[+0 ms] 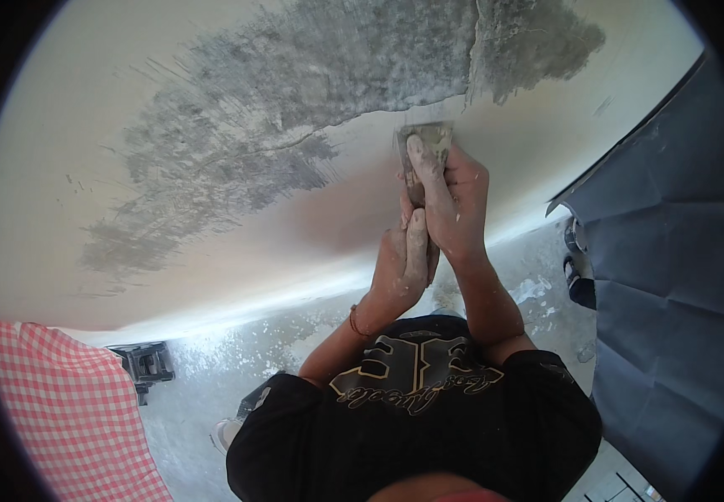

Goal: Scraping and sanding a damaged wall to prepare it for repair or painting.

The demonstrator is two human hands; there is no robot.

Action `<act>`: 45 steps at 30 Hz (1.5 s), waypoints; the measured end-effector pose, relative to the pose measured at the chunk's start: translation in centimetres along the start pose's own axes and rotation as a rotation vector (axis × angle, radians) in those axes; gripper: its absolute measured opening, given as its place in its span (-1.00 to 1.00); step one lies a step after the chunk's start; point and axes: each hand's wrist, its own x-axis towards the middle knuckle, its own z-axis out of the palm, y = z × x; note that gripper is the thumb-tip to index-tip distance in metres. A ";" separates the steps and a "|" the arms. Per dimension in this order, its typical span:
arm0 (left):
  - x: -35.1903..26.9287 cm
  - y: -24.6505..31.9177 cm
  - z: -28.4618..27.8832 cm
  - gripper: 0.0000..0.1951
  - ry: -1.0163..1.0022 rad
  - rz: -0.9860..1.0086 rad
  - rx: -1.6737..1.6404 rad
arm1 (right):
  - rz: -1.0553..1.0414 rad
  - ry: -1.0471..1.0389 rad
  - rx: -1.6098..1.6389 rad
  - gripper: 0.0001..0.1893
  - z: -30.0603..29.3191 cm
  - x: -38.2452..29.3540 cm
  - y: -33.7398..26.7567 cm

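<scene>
A putty knife (440,137) with a broad, stained blade is pressed to a pale wall (362,150), just below a rough grey patch (286,69). My right hand (456,194) grips it, the dust-coated thumb lying along the blade. Below it, my left hand (405,254) is held close against the right hand and the tool's lower end; how far its fingers wrap the handle is hidden. Both hands carry white dust. A crack runs along the lower edge of the patch and up its right part.
A pink checked cloth (73,401) covers something at lower left, beside a black object (147,364) on the spattered floor (211,376). Dark creased sheeting (663,251) hangs at right. Another person's shoe (570,270) shows by its edge.
</scene>
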 end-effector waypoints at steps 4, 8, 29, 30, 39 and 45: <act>0.8 1.0 0.8 -0.47 0.060 0.133 -0.003 | -0.033 -0.006 -0.023 -0.77 0.6 0.9 -1.4; 0.5 1.5 0.4 -0.45 0.054 0.142 -0.002 | -0.082 -0.008 -0.014 -0.76 0.1 0.9 -0.8; 0.1 2.8 0.1 -0.51 0.027 0.055 -0.009 | -0.155 0.039 -0.041 -0.68 1.2 1.3 -1.3; 0.0 2.6 0.1 -0.51 0.025 0.052 -0.010 | -0.125 0.074 -0.020 -0.68 1.2 1.1 -1.4; 0.1 2.7 0.5 -0.45 0.001 0.057 -0.100 | -0.086 0.000 -0.076 -0.75 0.5 1.0 -2.1; 0.4 -0.9 1.8 -0.43 0.213 0.298 0.071 | -0.124 0.007 -0.105 -0.70 -0.2 0.2 0.5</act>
